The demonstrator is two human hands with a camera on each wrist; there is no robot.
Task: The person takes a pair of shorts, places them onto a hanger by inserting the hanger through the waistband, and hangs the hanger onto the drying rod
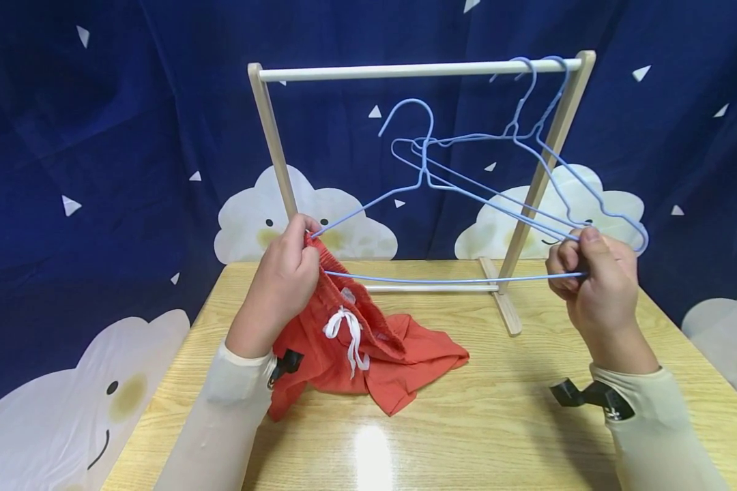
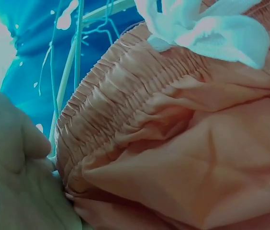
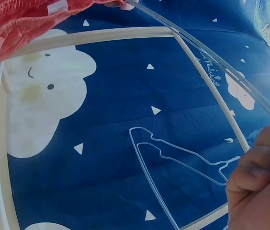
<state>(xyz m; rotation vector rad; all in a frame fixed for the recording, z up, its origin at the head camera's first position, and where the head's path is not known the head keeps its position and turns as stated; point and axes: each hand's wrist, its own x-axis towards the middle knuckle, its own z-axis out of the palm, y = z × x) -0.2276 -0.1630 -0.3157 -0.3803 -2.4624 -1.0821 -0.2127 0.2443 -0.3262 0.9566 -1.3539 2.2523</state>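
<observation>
Red shorts (image 1: pixel 420 348) with a gathered waistband and a white drawstring bow (image 1: pixel 344 324) hang from my left hand (image 1: pixel 285 266), their lower part spread on the table. That hand pinches the waistband at one end of a blue wire hanger (image 1: pixel 430 281), whose left corner is hidden at the fabric. In the left wrist view, the waistband (image 2: pixel 111 100) lies beside the thumb. My right hand (image 1: pixel 602 286) grips the hanger's other end, fingers curled round the wire. The hanger is held up between both hands, hook upward.
Behind the hands stands a wooden rack (image 1: pixel 405 71) with a white rail. Two more blue hangers (image 1: pixel 516 129) hang at its right end and overlap the held one in the head view. A wood-grain table (image 1: pixel 467 423) lies below, with a dark blue cloud-patterned curtain (image 1: pixel 160 123) around it.
</observation>
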